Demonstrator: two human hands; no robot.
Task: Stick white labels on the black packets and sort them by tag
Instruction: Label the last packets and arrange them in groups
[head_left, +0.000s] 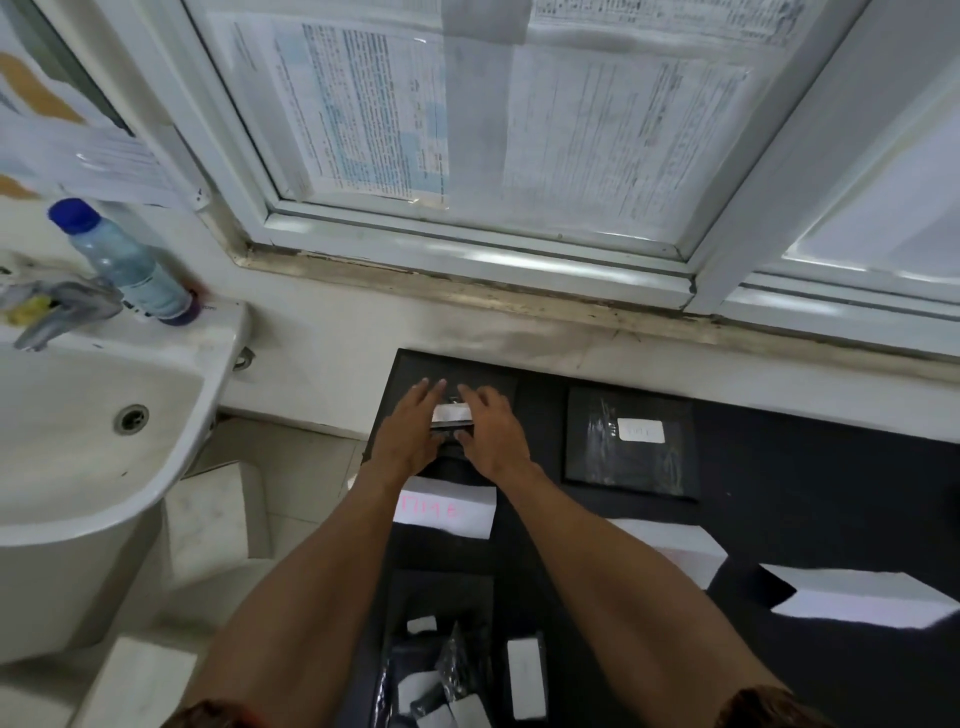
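Pressing down on black packet (408, 365) on desk (779, 525) with left grip (410, 431) and right grip (493, 434), fingers straight, nothing grasped, white label (452, 414) between.

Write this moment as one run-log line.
left hand: on black packet | right hand: on it too | white label: between hands | labelled packet: apart, right

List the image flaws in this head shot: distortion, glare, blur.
Head view: the wide lens bows the window frame and the sink rim. Head view: the left hand and right hand are softly blurred, and the label between them glares too white to read. Head view: streaky glare on the wrapped packet to the right.
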